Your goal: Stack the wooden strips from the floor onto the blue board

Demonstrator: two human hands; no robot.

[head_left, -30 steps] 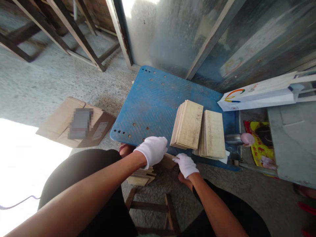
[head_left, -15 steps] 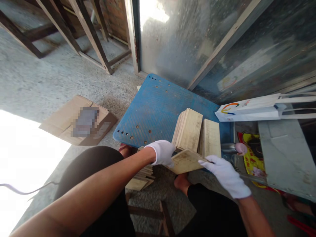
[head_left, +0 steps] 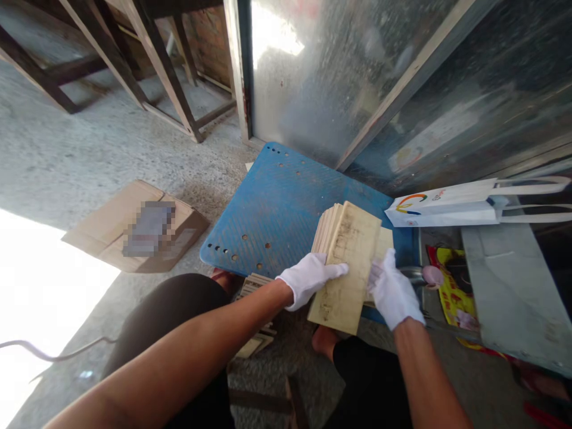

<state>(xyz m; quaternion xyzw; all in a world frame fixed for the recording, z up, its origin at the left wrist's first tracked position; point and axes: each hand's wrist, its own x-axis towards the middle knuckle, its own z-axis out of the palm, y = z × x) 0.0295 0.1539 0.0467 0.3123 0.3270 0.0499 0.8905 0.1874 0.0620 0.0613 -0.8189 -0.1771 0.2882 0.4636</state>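
Note:
Both of my hands wear white gloves and grip one pale wooden board (head_left: 346,271) by its long edges. My left hand (head_left: 308,277) is on its left edge, my right hand (head_left: 392,289) on its right edge. The board hangs tilted over the near edge of a blue perforated panel (head_left: 277,208). A stack of similar boards (head_left: 325,228) stands on the panel right behind it, and a second stack (head_left: 385,238) is mostly hidden by the board. More boards (head_left: 254,310) lie piled on the floor between my knees.
A flattened cardboard box (head_left: 129,223) lies on the concrete floor to the left. A white paper bag (head_left: 440,202) rests on a grey ledge at right, above a yellow packet (head_left: 453,286). Metal sheets lean behind the panel. A wooden stool frame (head_left: 290,405) sits below.
My hands lifted one board from the floor pile, turned it upright and brought it up against the left stack on the blue panel. My right hand shifted to its right edge.

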